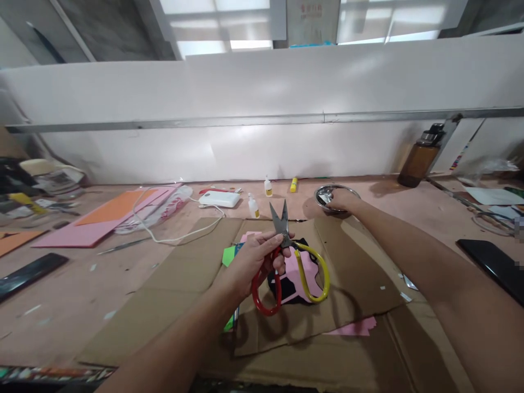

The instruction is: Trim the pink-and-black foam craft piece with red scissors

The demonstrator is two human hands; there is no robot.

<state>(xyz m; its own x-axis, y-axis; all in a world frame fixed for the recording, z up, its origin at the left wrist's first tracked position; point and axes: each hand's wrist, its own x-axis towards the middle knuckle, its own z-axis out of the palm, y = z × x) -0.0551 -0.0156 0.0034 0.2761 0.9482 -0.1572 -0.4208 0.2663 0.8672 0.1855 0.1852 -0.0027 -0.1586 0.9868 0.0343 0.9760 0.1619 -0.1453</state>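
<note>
My left hand (266, 252) is closed around a pair of scissors (280, 221) near the pivot, blades apart and pointing away from me. One handle loop is red, the other yellow. Below the scissors, a black and pink cutout (303, 273) lies on a piece of cardboard (347, 256). My right hand (341, 200) reaches into a round metal bowl (318, 203) at the back, fingers bunched together among small things. What those fingertips hold, if anything, is too small to make out. Pink scraps (356, 327) and a green piece (228, 255) stick out around the cardboard.
Two small glue bottles (268, 186) and a yellow glue stick (293, 185) stand behind the cardboard. A white device (220, 198) with a cable lies left of them, near pink and orange sheets (118, 210). Black phones (33, 275) rest at both sides; a brown bottle (418, 162) stands back right.
</note>
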